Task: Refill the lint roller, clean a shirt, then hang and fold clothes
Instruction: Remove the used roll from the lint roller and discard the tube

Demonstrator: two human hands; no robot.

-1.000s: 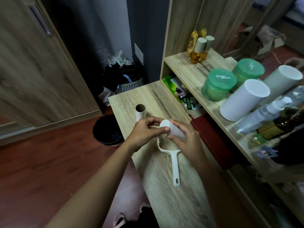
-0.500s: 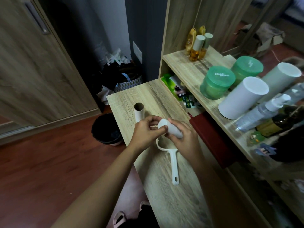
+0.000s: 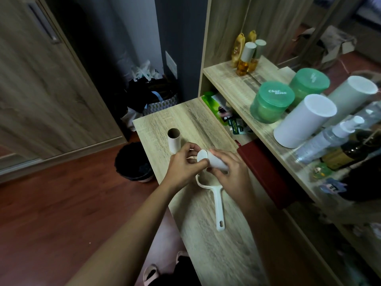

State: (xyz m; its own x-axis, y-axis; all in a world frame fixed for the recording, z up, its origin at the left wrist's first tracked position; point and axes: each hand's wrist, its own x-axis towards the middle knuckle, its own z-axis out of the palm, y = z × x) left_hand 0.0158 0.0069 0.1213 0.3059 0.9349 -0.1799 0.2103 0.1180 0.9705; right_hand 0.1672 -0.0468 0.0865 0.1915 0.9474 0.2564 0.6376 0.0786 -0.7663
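Little has moved since a second ago: both hands stay together over the desk (image 3: 216, 254), and the white refill roll (image 3: 214, 161) sits a touch lower in them, its round end still turned to the left.

The right half of the roll is hidden under the right hand (image 3: 231, 174), and the head of the lint roller handle (image 3: 218, 205) is covered by both hands, so I cannot tell whether roll and frame touch. The shelf items at far right are blurred.

The right hand's grip is wrapped around the roll's body, fingers curled over the top. The left hand (image 3: 183, 168) pinches at the roll's near-left rim with thumb and fingertips, a narrow grip on its edge. Both forearms reach in from the near side, the left one long and bare across the floor view.

The handle lies flat on the desk, its hanging hole toward the near edge. The empty cardboard core (image 3: 174, 142) stands upright just left of the hands.
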